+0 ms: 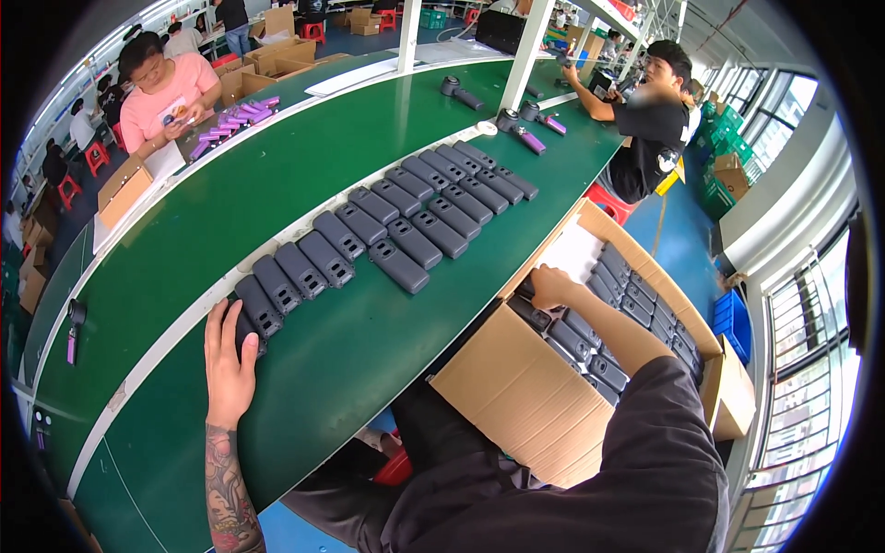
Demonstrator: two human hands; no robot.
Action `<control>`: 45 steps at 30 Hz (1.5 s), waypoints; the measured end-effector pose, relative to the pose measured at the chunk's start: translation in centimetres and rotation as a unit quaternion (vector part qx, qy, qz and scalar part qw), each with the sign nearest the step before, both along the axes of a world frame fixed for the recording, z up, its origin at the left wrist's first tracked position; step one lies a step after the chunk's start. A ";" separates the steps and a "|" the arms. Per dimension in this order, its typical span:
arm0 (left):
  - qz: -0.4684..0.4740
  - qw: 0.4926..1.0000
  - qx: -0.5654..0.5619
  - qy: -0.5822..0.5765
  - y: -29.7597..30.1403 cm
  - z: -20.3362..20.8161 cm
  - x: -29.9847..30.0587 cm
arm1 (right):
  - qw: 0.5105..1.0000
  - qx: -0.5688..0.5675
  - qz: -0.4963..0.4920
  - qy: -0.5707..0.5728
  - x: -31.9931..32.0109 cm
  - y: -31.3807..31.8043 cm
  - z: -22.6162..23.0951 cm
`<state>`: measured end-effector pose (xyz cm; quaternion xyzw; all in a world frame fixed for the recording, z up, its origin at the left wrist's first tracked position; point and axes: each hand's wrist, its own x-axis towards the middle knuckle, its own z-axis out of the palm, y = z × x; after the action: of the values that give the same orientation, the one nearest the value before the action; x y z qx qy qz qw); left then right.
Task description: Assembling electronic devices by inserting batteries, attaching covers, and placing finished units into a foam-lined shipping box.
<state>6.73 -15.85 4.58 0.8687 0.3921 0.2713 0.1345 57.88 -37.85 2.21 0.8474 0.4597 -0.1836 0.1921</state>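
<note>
Dark grey plastic handle housings (pixel 398 267) lie side by side in two slanting rows on the green table. My left hand (pixel 229 369) is at the near left end of the rows, fingers and thumb on either side of the last housing (pixel 245 323). Over the near left corner of an open cardboard box (pixel 525 396), my right hand (pixel 551 288) has its fingers curled down around a dark grey housing (pixel 526 288); its fingertips are partly hidden. Several more housings (pixel 570 339) lie packed in the box, with white sheets between some.
A white rail (pixel 198 324) runs along the green table (pixel 369 359) behind the rows. Purple-handled devices (pixel 530 138) stand farther off. Across the table, a person in pink (pixel 166 97) handles purple parts; another in black (pixel 645 129) sits at the far right. A white post (pixel 528 60) rises beyond.
</note>
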 end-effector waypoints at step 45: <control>-0.008 1.000 -0.028 -0.004 0.9 0.6 -0.6 | 0.997 0.035 -0.032 0.066 -3.0 -0.4 -0.4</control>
<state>6.12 -14.94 5.22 0.8664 0.3924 0.2624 0.1626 54.91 -38.21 1.82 0.8540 0.4499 -0.2289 0.1261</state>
